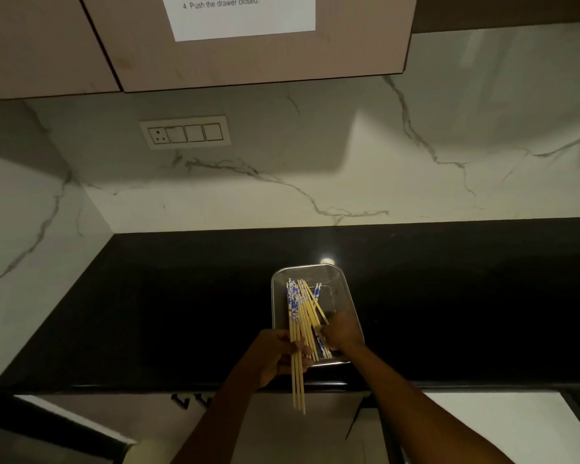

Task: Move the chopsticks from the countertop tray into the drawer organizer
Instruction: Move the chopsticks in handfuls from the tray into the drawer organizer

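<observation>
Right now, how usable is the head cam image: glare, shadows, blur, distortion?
Head view: dim overall, black countertop nearly featureless; one small glare spot just behind the tray; the cabinet throws a shadow across the marble backsplash; left hand and right hand underexposed and soft, finger detail hard to read; chopsticks legible; wide-angle bending toward the edges; paper notice bright, last line readable.

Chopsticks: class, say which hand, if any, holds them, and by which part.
The left hand grips the chopsticks at their plain midsection; the right hand pinches a few more over the tray.

Wall switch panel, printed sheet on cabinet, marble backsplash
</observation>
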Tool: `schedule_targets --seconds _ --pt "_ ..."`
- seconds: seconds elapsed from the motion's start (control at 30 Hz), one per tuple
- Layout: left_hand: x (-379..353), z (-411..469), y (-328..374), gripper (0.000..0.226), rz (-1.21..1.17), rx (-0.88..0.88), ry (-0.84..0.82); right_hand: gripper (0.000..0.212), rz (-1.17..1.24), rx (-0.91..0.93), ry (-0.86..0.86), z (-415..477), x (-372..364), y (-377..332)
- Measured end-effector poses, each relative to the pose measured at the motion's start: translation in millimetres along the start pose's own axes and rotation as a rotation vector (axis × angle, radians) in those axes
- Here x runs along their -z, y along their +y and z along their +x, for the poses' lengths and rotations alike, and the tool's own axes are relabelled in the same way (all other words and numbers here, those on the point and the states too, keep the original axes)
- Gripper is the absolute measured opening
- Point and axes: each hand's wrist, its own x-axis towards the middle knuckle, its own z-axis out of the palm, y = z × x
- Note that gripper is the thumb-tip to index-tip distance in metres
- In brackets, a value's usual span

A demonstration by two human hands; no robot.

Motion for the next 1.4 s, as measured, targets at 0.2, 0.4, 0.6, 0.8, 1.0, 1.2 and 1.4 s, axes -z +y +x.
schedule_targets --seconds 0.2,0.4,0.6,0.8,1.0,1.2,1.4 --pt "23.6 1.5 -5.5 0.020 -0.040 -0.007 0.036 0.012 -0.052 -0.106 0.049 13.0 -15.5 5.5" --pt "26.9 7.5 -7.5 0.018 -0.009 -0.007 0.066 0.016 0.142 -0.220 0.039 19.3 -6.3 9.8" --pt "13.4 10.1 -5.0 0.019 -0.029 -0.008 0.036 0.019 0.903 -0.063 -0.151 -1.9 25.3 16.8" --pt "-21.8 12.4 1.4 0.020 -0.044 -0.006 -0.060 0.010 0.892 0.081 -0.203 -29.1 42.8 21.1" --pt "-53.3 12.5 -7.3 0.022 -0.030 -0.031 -0.179 0.015 0.668 0.174 -0.051 -50.1 56.3 30.6" --pt "-71.6 4.4 -12.7 0.031 0.017 -0.034 -0.250 0.032 0.608 0.142 -0.104 -62.9 67.7 48.1" --pt "-89.5 -1.3 -23.2 0.035 0.048 -0.013 -0.294 0.077 0.666 0.125 -0.186 -65.4 84.9 62.1"
